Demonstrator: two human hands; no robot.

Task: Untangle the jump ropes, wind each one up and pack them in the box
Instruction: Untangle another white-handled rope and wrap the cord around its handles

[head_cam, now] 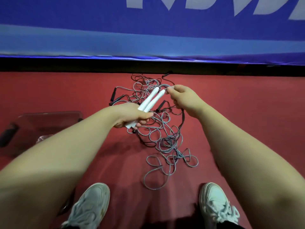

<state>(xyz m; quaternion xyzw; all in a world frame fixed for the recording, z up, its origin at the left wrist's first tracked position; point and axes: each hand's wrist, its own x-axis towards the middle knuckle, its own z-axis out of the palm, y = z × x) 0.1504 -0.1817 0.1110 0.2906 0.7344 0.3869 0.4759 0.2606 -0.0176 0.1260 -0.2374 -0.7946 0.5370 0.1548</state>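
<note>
Pale sneakers (pixel 92 200) flank the red floor (pixel 66 90), where thin grey and black jump ropes (pixel 158 133) lie tangled. The left hand (pixel 132 118) grips two white plastic handles (pixel 153 100); the right hand (pixel 183 98) pinches their grey cord (pixel 162 85). A clear plastic box (pixel 49 113) sits to the left; winding seems barely begun.

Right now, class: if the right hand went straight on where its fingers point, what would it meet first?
Probably the white handles gripped by the left hand; the right hand pinches grey cord beside their tips.

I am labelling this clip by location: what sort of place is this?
Probably a sports hall: a red matte sports floor, a long blue barrier banner with white letters, and tangled grey jump ropes.
</note>
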